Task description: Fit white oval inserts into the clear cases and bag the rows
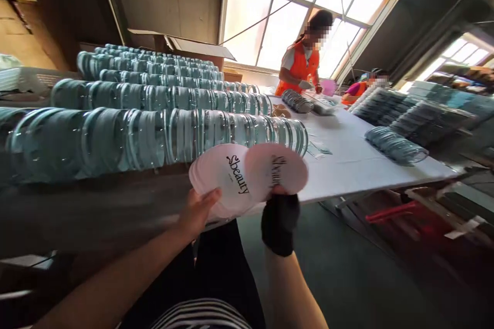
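My left hand (199, 211), bare, grips a stack of round pale pink cards (216, 177) printed with "Sbeauty" lettering, its thumb lying on the top face. In a dark glove with exposed fingertips, my right hand (281, 218) is closed on the lower edge of a single round card (287, 164) of the same print. That card overlaps the right side of the stack. Just behind both hands runs the nearest row of clear round containers (185, 136), set on edge and packed side by side.
More container rows (162, 98) stand behind. On the white-covered table (335, 164) a short container row (397, 145) lies at right. A person in an orange vest (299, 69) works across the table; another person (358, 90) is farther right. An open cardboard box (193, 47) sits at the back.
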{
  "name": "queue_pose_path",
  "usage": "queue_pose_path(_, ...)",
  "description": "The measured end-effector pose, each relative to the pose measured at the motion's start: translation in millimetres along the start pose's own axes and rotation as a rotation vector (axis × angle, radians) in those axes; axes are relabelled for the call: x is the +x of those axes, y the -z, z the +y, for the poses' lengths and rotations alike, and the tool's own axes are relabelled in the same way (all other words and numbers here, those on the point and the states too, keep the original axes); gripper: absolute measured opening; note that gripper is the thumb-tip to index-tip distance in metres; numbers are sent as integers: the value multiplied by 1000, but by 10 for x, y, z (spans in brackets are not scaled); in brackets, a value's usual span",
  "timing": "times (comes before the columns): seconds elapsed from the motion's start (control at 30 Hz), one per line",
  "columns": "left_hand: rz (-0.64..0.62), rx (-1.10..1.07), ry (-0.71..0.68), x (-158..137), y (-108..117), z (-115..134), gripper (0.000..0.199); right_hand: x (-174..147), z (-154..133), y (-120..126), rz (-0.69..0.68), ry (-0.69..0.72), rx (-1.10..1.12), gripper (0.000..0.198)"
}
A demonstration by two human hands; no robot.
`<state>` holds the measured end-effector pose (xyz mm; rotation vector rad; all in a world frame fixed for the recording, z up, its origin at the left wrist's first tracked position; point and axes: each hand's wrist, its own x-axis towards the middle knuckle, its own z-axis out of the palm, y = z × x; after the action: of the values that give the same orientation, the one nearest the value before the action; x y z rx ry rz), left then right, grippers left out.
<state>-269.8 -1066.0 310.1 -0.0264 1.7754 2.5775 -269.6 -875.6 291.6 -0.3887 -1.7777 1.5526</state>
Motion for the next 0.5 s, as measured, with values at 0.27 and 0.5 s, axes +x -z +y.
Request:
queue_pose_path(0.27,-22,-227,-258,673,-905,915,57,1194,-182,1148,380,259,-513,39)
queue_pose_path(0.5,-245,-413,-98,1625,-2279,905,35,1320,-420,1196,96,377,-808,41)
